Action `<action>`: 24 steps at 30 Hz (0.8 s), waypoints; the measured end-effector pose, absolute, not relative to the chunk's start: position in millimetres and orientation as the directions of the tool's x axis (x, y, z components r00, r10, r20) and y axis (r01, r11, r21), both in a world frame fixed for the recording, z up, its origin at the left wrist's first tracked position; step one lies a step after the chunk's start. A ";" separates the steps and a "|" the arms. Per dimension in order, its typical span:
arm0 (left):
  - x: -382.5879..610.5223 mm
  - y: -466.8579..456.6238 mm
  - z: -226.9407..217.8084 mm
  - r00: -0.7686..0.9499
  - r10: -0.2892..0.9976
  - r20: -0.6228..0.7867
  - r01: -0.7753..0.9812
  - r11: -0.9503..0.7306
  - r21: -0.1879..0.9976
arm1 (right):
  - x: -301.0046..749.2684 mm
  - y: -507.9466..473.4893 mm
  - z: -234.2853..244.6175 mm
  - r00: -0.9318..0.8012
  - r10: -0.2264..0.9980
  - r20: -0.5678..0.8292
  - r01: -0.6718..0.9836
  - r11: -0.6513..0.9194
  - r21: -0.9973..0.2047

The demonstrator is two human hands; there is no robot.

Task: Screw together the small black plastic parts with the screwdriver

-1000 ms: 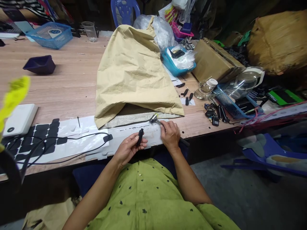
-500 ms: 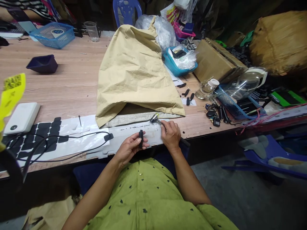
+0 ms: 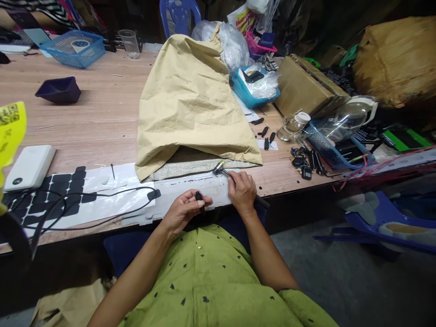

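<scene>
Close to the table's front edge, my left hand (image 3: 185, 209) is closed on a small black cylindrical piece (image 3: 198, 196), its narrower end showing above the thumb. My right hand (image 3: 242, 190) grips a hammer (image 3: 218, 168) by the handle; its shiny metal head rests on or just over the grey board (image 3: 177, 200), and the dark handle end sticks out behind the palm. Beyond both hands lies a large beige cloth bag (image 3: 194, 100), with its mouth slightly raised toward me.
Left are a white sheet with black stickers (image 3: 102, 181), a white power bank (image 3: 30, 167) and a black cable (image 3: 112, 194). To the right stand a capped jar (image 3: 289, 127), keys (image 3: 301, 163) and a blue basket (image 3: 340, 150). A purple tray (image 3: 61, 90) sits farther off.
My left hand has tilted the black piece, so its top now points more toward the camera and sits lower. The right hand and hammer have stayed in place.
</scene>
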State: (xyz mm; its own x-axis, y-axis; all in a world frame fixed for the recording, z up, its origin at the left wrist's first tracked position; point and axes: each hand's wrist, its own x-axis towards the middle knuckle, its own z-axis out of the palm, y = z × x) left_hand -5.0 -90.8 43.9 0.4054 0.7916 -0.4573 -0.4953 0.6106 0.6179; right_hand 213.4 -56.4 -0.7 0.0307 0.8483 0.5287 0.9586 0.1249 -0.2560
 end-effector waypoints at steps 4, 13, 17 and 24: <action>-4.3 -91.3 45.1 0.407 0.787 -0.464 -0.485 0.617 0.620 | 213.9 -56.4 -0.5 0.024 0.851 0.525 0.962 0.124 -0.244; -0.9 -94.8 41.5 0.409 0.801 -0.436 -0.451 0.593 0.667 | 214.0 -57.3 2.3 0.012 0.840 0.542 0.967 0.128 -0.219; 2.5 -96.0 43.8 0.401 0.829 -0.390 -0.448 0.549 0.706 | 214.2 -57.6 3.0 0.011 0.843 0.537 0.969 0.123 -0.213; 7.0 -96.7 44.6 0.396 0.853 -0.341 -0.402 0.495 0.771 | 214.4 -57.5 3.5 0.022 0.854 0.519 0.965 0.117 -0.234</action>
